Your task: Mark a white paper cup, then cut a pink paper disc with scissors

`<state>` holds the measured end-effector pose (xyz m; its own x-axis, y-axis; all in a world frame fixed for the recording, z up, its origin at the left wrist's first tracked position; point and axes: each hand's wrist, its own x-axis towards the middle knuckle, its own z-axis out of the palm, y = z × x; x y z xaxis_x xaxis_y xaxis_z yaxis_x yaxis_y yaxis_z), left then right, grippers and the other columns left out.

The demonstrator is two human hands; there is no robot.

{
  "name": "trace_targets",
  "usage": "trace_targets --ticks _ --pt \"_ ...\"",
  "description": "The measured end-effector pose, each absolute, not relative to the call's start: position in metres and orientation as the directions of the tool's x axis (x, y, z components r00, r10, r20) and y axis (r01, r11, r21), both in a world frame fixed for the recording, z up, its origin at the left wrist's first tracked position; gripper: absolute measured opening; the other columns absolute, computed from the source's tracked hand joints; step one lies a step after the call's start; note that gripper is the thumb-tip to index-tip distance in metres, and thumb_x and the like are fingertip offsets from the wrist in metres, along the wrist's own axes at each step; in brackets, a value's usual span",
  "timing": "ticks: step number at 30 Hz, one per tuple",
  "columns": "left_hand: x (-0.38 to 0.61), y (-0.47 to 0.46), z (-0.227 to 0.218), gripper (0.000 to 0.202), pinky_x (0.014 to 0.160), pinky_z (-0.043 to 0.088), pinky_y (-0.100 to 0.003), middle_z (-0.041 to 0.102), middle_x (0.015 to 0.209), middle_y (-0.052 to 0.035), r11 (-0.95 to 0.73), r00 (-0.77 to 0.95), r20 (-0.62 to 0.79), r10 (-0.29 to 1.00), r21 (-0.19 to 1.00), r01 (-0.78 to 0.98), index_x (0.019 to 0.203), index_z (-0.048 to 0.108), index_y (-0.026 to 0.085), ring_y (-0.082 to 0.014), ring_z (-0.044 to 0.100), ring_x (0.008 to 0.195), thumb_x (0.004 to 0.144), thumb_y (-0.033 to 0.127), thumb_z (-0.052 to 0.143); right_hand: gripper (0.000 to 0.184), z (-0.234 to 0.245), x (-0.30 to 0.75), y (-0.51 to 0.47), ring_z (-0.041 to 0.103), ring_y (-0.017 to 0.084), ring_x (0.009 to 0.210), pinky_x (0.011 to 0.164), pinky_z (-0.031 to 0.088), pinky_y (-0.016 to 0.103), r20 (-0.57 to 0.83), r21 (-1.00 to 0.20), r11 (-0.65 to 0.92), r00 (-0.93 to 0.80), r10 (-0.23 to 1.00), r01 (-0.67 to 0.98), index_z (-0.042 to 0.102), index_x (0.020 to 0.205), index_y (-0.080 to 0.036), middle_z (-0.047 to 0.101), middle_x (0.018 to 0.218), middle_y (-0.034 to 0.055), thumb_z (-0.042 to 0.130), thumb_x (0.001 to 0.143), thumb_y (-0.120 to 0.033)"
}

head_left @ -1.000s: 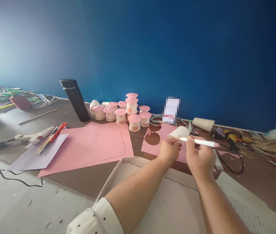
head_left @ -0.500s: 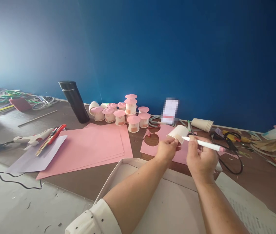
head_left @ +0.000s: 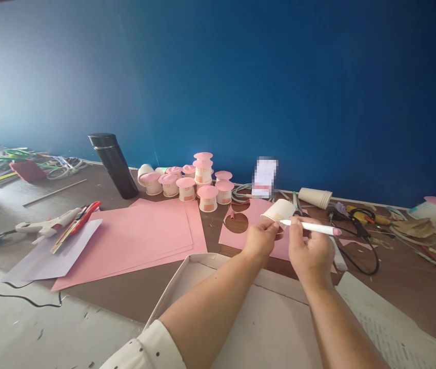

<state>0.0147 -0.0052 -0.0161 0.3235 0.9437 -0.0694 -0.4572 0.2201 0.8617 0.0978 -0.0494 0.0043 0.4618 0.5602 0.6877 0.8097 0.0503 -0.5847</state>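
My left hand (head_left: 261, 239) grips a small white paper cup (head_left: 278, 209) by its lower part, tilted over the pink cut-out sheet. Between the fingers of my right hand (head_left: 310, 251) is a white marker with a pink end (head_left: 314, 227). Its tip points left at the cup's side, close to my left fingertips; whether it touches the cup I cannot tell. Under the cup lies a pink sheet with round holes (head_left: 223, 240). Behind and to the left stand several paper cups with pink paper disc tops (head_left: 207, 198), one stacked on another.
Pink sheets (head_left: 137, 236) cover the left of the table, with a hot glue gun (head_left: 51, 223) and red cutter (head_left: 81, 220) beside them. A black flask (head_left: 114, 166) stands behind. A shallow white box (head_left: 264, 318) is in front; nested cups (head_left: 315, 197) and cables lie back right.
The marker and my right hand have moved slightly left, bringing the tip closer to my left fingers at the cup. The whole view has shifted a little.
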Motion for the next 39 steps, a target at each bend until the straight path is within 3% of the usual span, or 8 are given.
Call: trace_targets --ticks 13,19,30,39 --pt "0.0145 -0.0036 -0.0174 0.026 0.090 0.049 -0.038 0.065 0.080 -0.0094 0.242 0.328 -0.076 0.942 0.831 -0.501 0.078 0.071 0.007 -0.0155 0.061 0.075 0.074 0.033 0.071 0.031 0.0044 0.0983 -0.0483 0.061 0.021 0.062 0.058 0.045 0.030 0.682 -0.601 0.103 0.441 0.583 0.792 0.065 0.083 -0.016 0.069 0.072 0.0105 0.049 0.086 -0.042" --pt "0.0148 -0.0025 -0.0198 0.037 0.090 0.049 -0.039 0.067 0.088 -0.0123 0.240 0.332 -0.055 0.942 0.800 -0.550 0.087 0.073 0.007 -0.0161 0.061 0.079 0.069 0.039 0.076 0.031 0.0041 0.1027 -0.0498 0.064 0.023 0.073 0.065 0.047 0.032 0.716 -0.597 0.133 0.450 0.534 0.791 0.066 0.090 -0.016 0.071 0.084 0.0123 0.050 0.088 -0.042" --pt "0.0163 0.0003 -0.0245 0.053 0.090 0.048 -0.042 0.067 0.084 -0.0124 0.212 0.337 -0.027 0.941 0.824 -0.525 0.087 0.074 0.007 -0.0199 0.062 0.080 0.061 0.052 0.078 0.030 0.0048 0.0997 -0.0481 0.064 0.020 0.064 0.058 0.047 0.028 0.706 -0.590 0.179 0.396 0.587 0.787 0.065 0.084 -0.017 0.071 0.079 0.0106 0.047 0.089 -0.040" --pt "0.0150 0.0032 -0.0252 0.056 0.088 0.048 -0.041 0.065 0.079 -0.0108 0.209 0.308 -0.039 0.951 0.813 -0.544 0.083 0.073 0.006 -0.0172 0.059 0.075 0.056 0.054 0.080 0.029 0.0028 0.1008 -0.0480 0.064 0.019 0.063 0.057 0.047 0.027 0.704 -0.586 0.171 0.394 0.591 0.792 0.065 0.084 -0.017 0.071 0.077 0.0096 0.047 0.089 -0.040"
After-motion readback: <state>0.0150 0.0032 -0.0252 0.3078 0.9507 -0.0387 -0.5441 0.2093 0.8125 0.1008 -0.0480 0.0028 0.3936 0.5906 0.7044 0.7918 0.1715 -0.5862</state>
